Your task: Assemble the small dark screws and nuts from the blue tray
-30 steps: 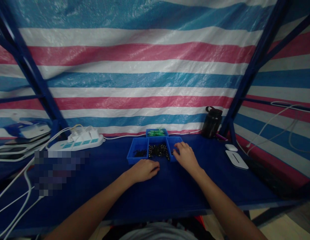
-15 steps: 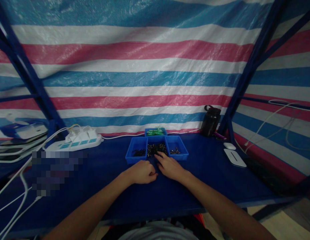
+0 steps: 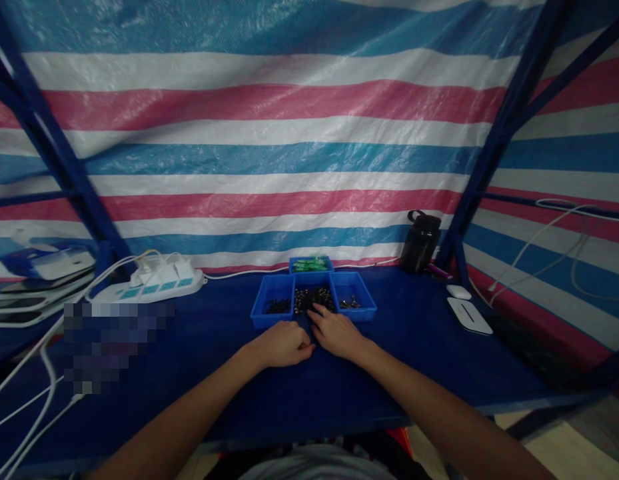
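Observation:
In front of me on the blue table stand three joined blue bins. The middle bin [image 3: 298,318] holds many small dark, shiny pieces [image 3: 313,297]; what they are is too small to tell. My right hand [image 3: 336,331] reaches over its near edge, fingers apart and the fingertips at the pieces. Just left of it, my left hand [image 3: 285,343] is closed above the table, and whatever it may hold is hidden. Black thin pieces [image 3: 278,306] lie in the left bin [image 3: 258,308]. Small metallic pieces [image 3: 350,302] lie in the right bin [image 3: 368,300].
Behind the bins sits a small blue bin with green packets [image 3: 310,264]. A black bottle [image 3: 420,241] and a white flat box [image 3: 469,315] are at the right. A power strip [image 3: 154,285], white cables [image 3: 46,360] and stacked devices [image 3: 44,287] occupy the left.
My right hand has shifted very slightly left over the middle bin. My left hand stays closed in the same place.

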Demonstrator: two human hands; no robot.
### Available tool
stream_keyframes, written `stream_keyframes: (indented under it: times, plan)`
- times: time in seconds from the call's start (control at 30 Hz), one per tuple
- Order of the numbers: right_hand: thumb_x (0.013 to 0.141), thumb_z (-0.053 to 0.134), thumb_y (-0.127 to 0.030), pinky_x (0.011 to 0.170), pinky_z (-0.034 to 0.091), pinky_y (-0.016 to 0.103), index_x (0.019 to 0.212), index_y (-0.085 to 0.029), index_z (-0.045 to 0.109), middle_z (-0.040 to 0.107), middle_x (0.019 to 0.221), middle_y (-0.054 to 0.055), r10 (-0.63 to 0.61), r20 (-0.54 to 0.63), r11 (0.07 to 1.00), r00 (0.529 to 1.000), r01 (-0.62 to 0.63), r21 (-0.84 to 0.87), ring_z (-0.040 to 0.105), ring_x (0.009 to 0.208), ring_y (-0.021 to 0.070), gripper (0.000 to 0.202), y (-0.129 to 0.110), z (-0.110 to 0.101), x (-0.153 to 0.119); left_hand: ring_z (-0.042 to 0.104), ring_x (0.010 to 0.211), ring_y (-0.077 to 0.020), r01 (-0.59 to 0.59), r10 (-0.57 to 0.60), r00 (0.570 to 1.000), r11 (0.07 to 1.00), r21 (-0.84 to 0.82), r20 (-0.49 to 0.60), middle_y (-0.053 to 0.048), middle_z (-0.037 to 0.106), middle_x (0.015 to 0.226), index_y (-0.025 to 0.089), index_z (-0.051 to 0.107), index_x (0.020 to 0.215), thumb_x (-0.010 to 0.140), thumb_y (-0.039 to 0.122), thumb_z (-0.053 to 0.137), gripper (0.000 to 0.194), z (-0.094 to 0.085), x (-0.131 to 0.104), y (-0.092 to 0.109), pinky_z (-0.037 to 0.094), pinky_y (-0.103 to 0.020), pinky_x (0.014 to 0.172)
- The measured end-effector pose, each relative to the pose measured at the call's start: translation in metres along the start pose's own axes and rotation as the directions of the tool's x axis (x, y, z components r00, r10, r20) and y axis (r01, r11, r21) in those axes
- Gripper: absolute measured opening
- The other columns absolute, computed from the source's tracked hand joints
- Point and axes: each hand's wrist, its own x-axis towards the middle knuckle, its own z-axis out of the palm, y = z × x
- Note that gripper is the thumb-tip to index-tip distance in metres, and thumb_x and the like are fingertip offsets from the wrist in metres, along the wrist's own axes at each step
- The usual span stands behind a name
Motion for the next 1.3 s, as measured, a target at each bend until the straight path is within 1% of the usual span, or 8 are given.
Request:
stream_keyframes:
  times: [0.13,0.3,0.43,0.63,0.8,0.93,1.17,1.3]
  plan:
    - [0.091,0.035,-0.026,0.091,0.044,0.035,0.134,-0.016,0.043,0.042,0.138,0.013,-0.004,-0.002,1.000,1.000,0.004,0.001,0.056,0.109,0.0245,0.045,-0.001,-0.002,0.000,0.056,0.051,-0.0133,0.001,-0.001,1.000,1.000,-0.002,0.020,-0.003,0.060,0.054,0.015,0.060,0.057,0.087,0.031,0.046,0.036,0.001,0.000,-0.001,0.028,-0.023,0.048]
    - [0.091,0.037,-0.023,0.082,0.046,0.030,0.126,-0.019,0.048,0.051,0.123,0.011,-0.002,0.000,1.000,1.000,0.002,-0.010,0.060,0.097,0.0207,0.038,-0.004,-0.008,-0.004,0.057,0.053,-0.0145,0.007,-0.007,1.000,1.000,0.023,0.018,-0.004,0.062,0.056,0.016,0.061,0.060,0.087,0.031,0.047,0.034,0.002,0.000,-0.002,0.027,-0.024,0.048]
    - [0.091,0.038,-0.023,0.079,0.046,0.029,0.121,-0.019,0.051,0.052,0.119,0.010,-0.011,-0.021,1.000,1.000,0.011,-0.009,0.060,0.094,0.0201,0.033,-0.004,-0.008,-0.007,0.057,0.055,-0.0152,-0.004,0.003,1.000,0.999,0.040,0.022,-0.004,0.063,0.059,0.016,0.062,0.062,0.087,0.029,0.047,0.032,0.004,0.001,-0.004,0.027,-0.025,0.049]
    - [0.090,0.041,-0.020,0.081,0.045,0.028,0.110,-0.017,0.055,0.053,0.109,0.009,-0.084,-0.054,0.996,0.995,0.085,0.004,0.058,0.095,0.0193,0.025,0.001,-0.004,-0.010,0.056,0.054,-0.0147,-0.013,0.012,1.000,1.000,0.027,0.022,-0.003,0.063,0.058,0.017,0.061,0.061,0.088,0.029,0.047,0.033,0.003,0.000,-0.004,0.025,-0.025,0.048]
    - [0.090,0.041,-0.017,0.081,0.044,0.028,0.097,-0.015,0.057,0.053,0.099,0.009,-0.082,-0.058,0.996,0.995,0.084,0.026,0.056,0.092,0.0179,0.018,0.003,-0.004,-0.012,0.056,0.053,-0.0137,-0.020,0.019,1.000,1.000,0.010,0.023,-0.003,0.063,0.058,0.017,0.060,0.061,0.089,0.029,0.046,0.033,0.002,0.000,-0.004,0.025,-0.025,0.049]
    - [0.089,0.043,-0.016,0.085,0.042,0.029,0.096,-0.014,0.057,0.053,0.100,0.010,-0.071,-0.089,0.996,0.994,0.075,0.041,0.054,0.094,0.0184,0.015,0.003,-0.002,-0.012,0.056,0.054,-0.0145,-0.009,0.009,1.000,1.000,0.029,0.021,-0.003,0.063,0.059,0.017,0.061,0.063,0.089,0.030,0.046,0.033,0.003,0.001,-0.004,0.024,-0.024,0.049]
    - [0.088,0.044,-0.015,0.087,0.042,0.030,0.092,-0.014,0.058,0.057,0.094,0.009,-0.126,-0.078,0.991,0.989,0.122,-0.054,0.054,0.094,0.0196,0.014,0.003,-0.002,-0.013,0.057,0.055,-0.0144,-0.005,0.005,0.999,1.000,0.022,0.035,-0.004,0.064,0.060,0.017,0.062,0.064,0.089,0.030,0.045,0.033,0.003,0.001,-0.004,0.026,-0.024,0.049]
    - [0.089,0.044,-0.015,0.085,0.042,0.028,0.094,-0.015,0.058,0.056,0.096,0.008,-0.128,-0.078,0.991,0.989,0.124,-0.047,0.054,0.093,0.0181,0.014,0.003,-0.006,-0.016,0.056,0.055,-0.0139,-0.003,0.002,1.000,1.000,0.020,0.028,-0.003,0.063,0.060,0.017,0.061,0.063,0.089,0.031,0.045,0.034,0.003,0.000,-0.004,0.026,-0.025,0.049]
